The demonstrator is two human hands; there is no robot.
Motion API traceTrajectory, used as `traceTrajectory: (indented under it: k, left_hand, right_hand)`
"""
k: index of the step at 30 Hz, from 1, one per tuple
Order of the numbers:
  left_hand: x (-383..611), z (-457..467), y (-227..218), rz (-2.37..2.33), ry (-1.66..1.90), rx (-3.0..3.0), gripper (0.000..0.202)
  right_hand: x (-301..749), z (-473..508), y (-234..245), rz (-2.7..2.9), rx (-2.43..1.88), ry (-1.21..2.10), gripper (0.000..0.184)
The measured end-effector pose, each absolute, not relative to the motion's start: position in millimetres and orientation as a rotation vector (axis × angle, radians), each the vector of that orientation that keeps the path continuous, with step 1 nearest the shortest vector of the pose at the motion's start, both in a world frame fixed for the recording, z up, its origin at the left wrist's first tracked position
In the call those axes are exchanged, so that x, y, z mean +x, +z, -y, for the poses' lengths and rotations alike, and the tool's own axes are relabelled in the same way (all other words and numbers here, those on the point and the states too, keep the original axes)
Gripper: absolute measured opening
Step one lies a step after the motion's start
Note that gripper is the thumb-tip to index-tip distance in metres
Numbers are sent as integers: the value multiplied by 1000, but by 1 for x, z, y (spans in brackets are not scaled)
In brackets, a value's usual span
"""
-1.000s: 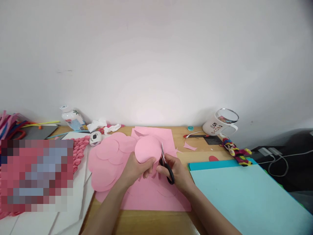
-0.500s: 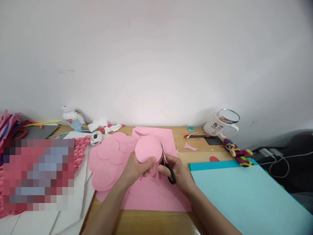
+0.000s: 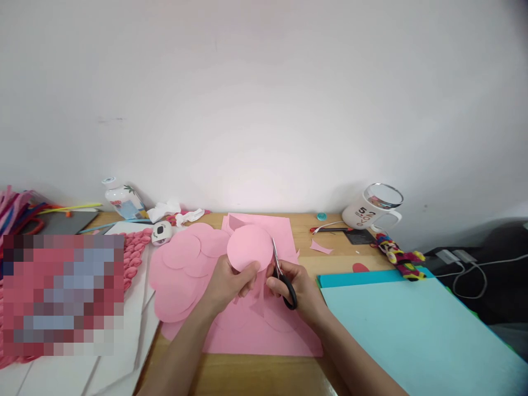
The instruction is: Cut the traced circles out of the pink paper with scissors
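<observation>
Between the thumb and fingers of my left hand (image 3: 233, 283) is a pink paper circle (image 3: 249, 246), held up over the desk. My right hand (image 3: 295, 283) is closed round the black handles of a pair of scissors (image 3: 290, 291). Their blades point up and away, close by the circle's right edge. A narrow strip of pink paper hangs below the circle, between the hands. Underneath lies a large pink paper sheet (image 3: 264, 341). Several cut pink paper circles (image 3: 181, 250) overlap in a pile left of my left hand.
Turquoise and pale blue sheets (image 3: 404, 324) lie at the right, with a colourful doll (image 3: 398, 257) on their far edge. A white mug (image 3: 373, 208) and a bottle (image 3: 122, 199) stand near the wall. A red braided piece (image 3: 136, 247), partly pixelated, is at the left.
The pink paper scrap below the circle has shifted slightly, and the circle is tilted a little differently. Both hands keep nearly the same place and hold.
</observation>
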State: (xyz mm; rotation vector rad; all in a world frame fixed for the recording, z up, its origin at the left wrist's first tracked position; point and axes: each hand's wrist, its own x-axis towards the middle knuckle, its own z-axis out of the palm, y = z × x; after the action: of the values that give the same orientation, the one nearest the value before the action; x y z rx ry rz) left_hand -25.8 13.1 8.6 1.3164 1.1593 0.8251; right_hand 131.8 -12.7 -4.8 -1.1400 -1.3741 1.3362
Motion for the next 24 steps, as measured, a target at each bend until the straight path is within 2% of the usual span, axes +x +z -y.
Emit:
traceTrajectory:
  k: [24]
  left_hand:
    - [-26, -14, 8, -1056, 883, 1365, 39]
  right_hand:
    - [128, 15, 8, 1370, -1190, 1333, 27]
